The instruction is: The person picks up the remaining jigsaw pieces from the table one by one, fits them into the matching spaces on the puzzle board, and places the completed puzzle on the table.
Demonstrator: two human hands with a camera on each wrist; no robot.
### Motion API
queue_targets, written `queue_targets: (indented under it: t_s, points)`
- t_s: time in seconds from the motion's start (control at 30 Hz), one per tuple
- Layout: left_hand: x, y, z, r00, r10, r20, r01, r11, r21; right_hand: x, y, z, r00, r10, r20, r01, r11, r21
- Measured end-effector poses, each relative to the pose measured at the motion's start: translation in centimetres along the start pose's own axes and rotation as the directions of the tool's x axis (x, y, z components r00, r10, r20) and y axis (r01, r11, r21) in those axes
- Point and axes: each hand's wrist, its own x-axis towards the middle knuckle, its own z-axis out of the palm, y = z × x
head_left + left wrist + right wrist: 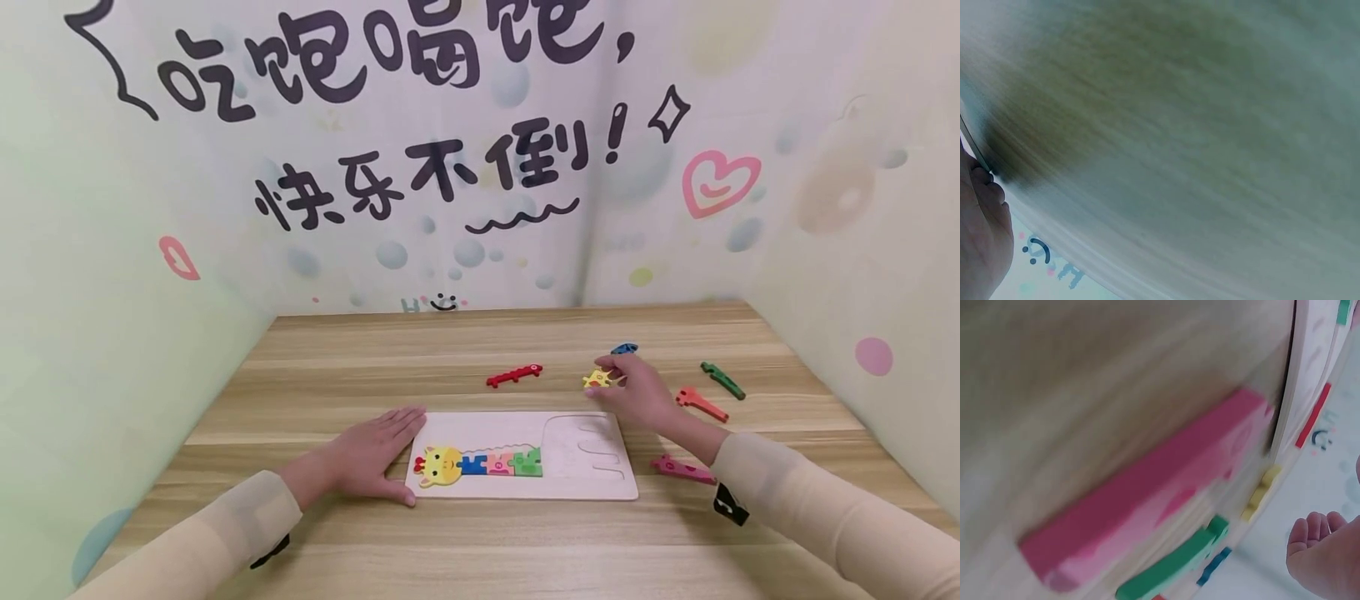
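A pale wooden puzzle board point(480, 429) lies on the table. Fitted in its recess are a yellow giraffe head point(441, 465) and blue, pink and green neck pieces point(528, 462); the leg-shaped outline at the right shows bare wood. My left hand point(378, 450) rests at the board's left edge, fingers extended and thumb along the near corner. Past the board's far right corner, my right hand point(633, 392) is over a yellow puzzle piece point(597, 379), thumb and fingers to either side. In the right wrist view, that yellow piece point(1261, 492) lies on the table, apart from the hand point(1325, 553).
A red piece point(514, 376) lies behind the board. Around the right arm are blue point(624, 348), green point(723, 380), orange point(702, 404) and magenta point(684, 470) pieces. A printed curtain point(450, 250) hangs behind the wood-grain table point(360, 350).
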Motion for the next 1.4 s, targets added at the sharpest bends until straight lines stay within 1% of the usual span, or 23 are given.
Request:
queue_targets:
  t_s: [0.17,0.37,0.53,0.67,0.9,1.0,1.2,1.4]
  points:
    - [0.0,0.0,0.1,1.000,0.005,0.003,-0.005,1.000,0.008,0.6,0.7,-0.8,1.000,0.010,0.018,-0.009,1.000,-0.011]
    - [-0.1,-0.1,0.2,1.000,-0.001,0.007,0.001,1.000,0.015,1.1,1.5,-1.1,0.999,0.014,0.048,-0.013,1.000,-0.013]
    - [-0.1,-0.1,0.2,1.000,-0.015,0.018,0.015,1.000,0.008,1.4,1.8,-1.3,0.995,0.041,0.095,-0.038,0.999,-0.027]
    - [0.0,-0.2,0.3,1.000,-0.014,0.015,0.014,1.000,0.010,1.8,2.0,-1.2,0.989,0.070,0.132,-0.063,0.996,-0.056]
    - [0.0,-0.3,0.4,1.000,0.000,0.002,0.000,1.000,-0.008,2.3,2.8,-1.0,0.979,0.092,0.184,-0.075,0.993,-0.096]
    - [0.0,-0.3,0.3,1.000,0.001,0.004,-0.001,1.000,-0.013,2.5,2.9,-0.8,0.975,0.103,0.196,-0.085,0.992,-0.098]
    - [-0.1,-0.2,0.2,1.000,-0.017,0.023,0.017,1.000,0.000,2.6,3.1,-0.8,0.972,0.104,0.211,-0.088,0.993,-0.084]
    - [0.0,-0.1,0.2,0.999,-0.025,0.025,0.025,1.000,0.003,2.8,3.4,-0.6,0.969,0.109,0.221,-0.090,0.991,-0.096]
